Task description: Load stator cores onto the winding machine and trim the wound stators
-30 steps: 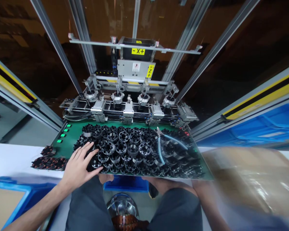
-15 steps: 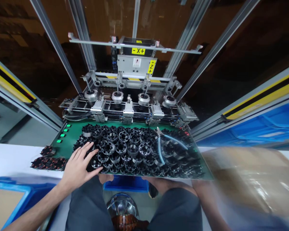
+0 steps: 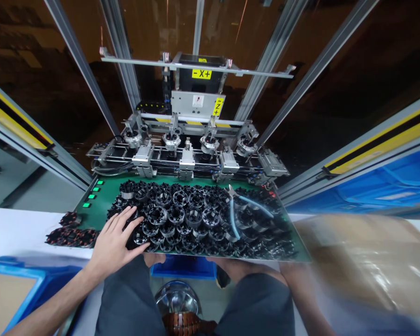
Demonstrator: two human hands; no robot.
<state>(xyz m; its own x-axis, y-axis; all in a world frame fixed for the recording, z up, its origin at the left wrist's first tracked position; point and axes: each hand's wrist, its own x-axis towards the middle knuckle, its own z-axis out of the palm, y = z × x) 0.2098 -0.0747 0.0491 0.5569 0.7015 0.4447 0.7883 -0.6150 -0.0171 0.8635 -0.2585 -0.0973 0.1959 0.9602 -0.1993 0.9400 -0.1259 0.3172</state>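
Note:
My left hand (image 3: 112,245) lies open, fingers spread, on the near left part of a heap of black ring-shaped parts (image 3: 196,219). The heap covers a green panel (image 3: 101,205) in front of me. Blue-handled pliers (image 3: 236,210) rest on the heap towards the right. My right hand (image 3: 238,268) reaches under the panel's near edge; only a strip of it shows and its fingers are hidden.
Behind the panel stands a machine with a row of round heads (image 3: 187,144) inside an aluminium frame. Copper-wound parts (image 3: 70,235) lie left of the panel. A blue bin (image 3: 17,280) sits at lower left, blue crates (image 3: 388,186) at right, and a blurred brown package (image 3: 364,261) near my right arm.
The machine's carriage and heads rose a little, then came down again. Both of my hands have stayed where they were.

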